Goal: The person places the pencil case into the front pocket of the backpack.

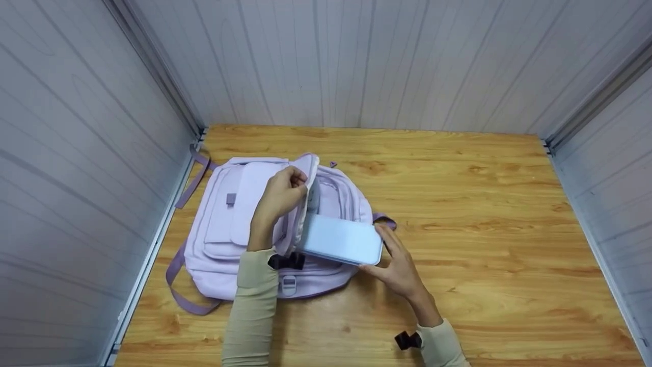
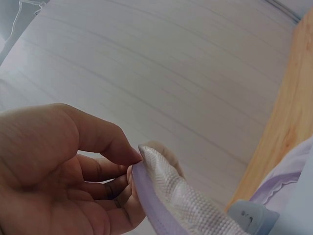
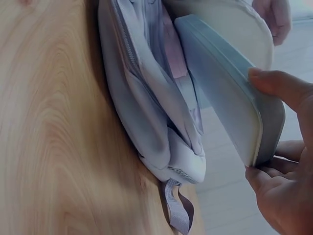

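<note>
A lilac backpack [image 1: 219, 265] lies on the wooden table, its main opening facing right. My left hand [image 1: 284, 192] pinches the edge of the backpack's front flap [image 1: 309, 168] between thumb and fingers, lifting it. In the left wrist view, the thumb presses on the lilac edging of the flap's pale woven lining [image 2: 188, 200]. My right hand [image 1: 400, 267] grips the outer end of a light blue, flat rectangular case [image 1: 341, 239], thumb on one long side and fingers on the other. The case's far end reaches into the opening, partly behind the flap.
Inside the opening, a blue-grey item [image 1: 314, 196] and a pink item [image 3: 175, 54] show in part. Purple straps [image 1: 178, 285] trail on the table [image 1: 484, 229] at the left. Pale panel walls [image 1: 356, 61] enclose the back and both sides.
</note>
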Motion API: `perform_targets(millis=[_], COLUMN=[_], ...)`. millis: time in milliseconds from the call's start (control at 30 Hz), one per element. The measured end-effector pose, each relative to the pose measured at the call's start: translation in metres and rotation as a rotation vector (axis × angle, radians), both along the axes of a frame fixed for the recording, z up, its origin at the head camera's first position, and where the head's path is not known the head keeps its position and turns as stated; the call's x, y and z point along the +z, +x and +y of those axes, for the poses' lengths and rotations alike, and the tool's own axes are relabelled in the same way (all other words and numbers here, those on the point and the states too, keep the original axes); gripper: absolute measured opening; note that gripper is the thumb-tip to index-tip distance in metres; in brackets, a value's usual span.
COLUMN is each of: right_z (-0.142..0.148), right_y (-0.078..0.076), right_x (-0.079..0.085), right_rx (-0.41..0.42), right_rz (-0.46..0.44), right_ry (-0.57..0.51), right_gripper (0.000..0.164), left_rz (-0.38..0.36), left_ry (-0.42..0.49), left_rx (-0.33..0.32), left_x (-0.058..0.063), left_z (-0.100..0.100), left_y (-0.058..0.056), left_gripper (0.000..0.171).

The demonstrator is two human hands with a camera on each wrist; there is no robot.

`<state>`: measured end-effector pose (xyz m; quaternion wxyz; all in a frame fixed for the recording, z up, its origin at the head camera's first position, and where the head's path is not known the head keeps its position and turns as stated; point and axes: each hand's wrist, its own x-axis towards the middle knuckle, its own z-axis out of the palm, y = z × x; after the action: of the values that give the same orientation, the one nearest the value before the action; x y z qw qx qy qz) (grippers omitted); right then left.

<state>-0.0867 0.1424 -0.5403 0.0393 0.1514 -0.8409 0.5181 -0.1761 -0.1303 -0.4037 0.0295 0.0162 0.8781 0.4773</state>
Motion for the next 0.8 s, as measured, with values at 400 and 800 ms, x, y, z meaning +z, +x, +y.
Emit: perform_targets(millis=[400,800], right_z=[-0.0022,-0.0078], right_y=[-0.0093,-0.0069], right_x=[0.0082,0.0031], right_rx=[0.085,-0.034], right_rz=[-0.039,-0.083], right_ry=[0.054,-0.009], right_gripper=[0.096,0.092], left_rz=[-0.016,-0.008], left_ry=[-0.002,-0.010], left_rx=[-0.016,-0.017], left_x=[0.0016,0.0025], left_z=[0.0006,0.0017], left_y=[0.0004,0.0002], left_gripper=[0.021,0.020])
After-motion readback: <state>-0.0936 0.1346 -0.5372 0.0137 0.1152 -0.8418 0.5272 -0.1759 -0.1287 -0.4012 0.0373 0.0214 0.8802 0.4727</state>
